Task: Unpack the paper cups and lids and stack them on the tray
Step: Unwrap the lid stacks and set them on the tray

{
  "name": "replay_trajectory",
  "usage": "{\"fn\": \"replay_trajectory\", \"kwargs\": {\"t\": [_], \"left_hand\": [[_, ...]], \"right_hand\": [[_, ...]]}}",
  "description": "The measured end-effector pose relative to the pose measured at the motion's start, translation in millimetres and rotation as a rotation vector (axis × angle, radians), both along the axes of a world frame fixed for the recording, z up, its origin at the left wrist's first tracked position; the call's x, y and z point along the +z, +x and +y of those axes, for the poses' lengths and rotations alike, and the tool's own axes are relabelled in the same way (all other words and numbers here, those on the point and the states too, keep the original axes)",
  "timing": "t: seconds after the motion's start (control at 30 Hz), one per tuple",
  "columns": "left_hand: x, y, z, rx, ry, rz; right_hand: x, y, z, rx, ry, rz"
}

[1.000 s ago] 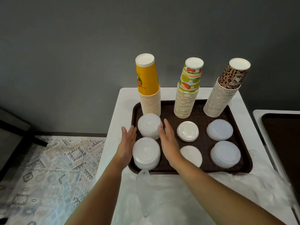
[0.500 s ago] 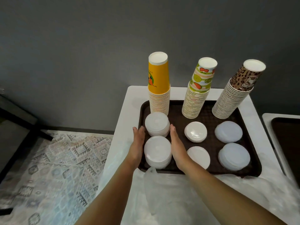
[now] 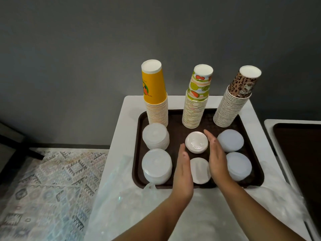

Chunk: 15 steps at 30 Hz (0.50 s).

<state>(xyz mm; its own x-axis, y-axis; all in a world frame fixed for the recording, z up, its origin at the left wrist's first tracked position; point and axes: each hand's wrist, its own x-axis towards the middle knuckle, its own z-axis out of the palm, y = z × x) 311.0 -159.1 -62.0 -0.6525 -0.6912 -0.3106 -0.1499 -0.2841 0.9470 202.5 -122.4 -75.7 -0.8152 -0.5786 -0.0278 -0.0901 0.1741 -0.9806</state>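
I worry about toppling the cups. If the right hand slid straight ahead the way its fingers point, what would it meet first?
Probably the fruit-print cup stack: the right hand points up-left past the middle lid stack toward its base. Depth is unclear, so it may pass just beside it.

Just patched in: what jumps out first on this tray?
Three tall cup stacks line the back of the brown tray: yellow, fruit-print, leopard-print. In front lie six piles of white lids; both open hands, left and right, flank the middle pair.

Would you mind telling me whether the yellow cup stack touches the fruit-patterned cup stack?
Apart. The head view shows bare brown tray between the yellow cup stack and the fruit-patterned cup stack.
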Motion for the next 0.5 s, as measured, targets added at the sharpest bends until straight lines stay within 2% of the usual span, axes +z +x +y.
{"fn": "replay_trajectory", "kwargs": {"t": [0.3, 0.5], "left_hand": [[-21.4, -24.2, -4.4, 0.052, 0.194, -0.152], [-31.8, -38.8, -9.6, 0.024, 0.214, -0.164]], "right_hand": [[-23.2, -1.7, 23.3, 0.079, 0.101, -0.278], [-25.8, -2.1, 16.8, 0.090, 0.128, -0.329]]}}
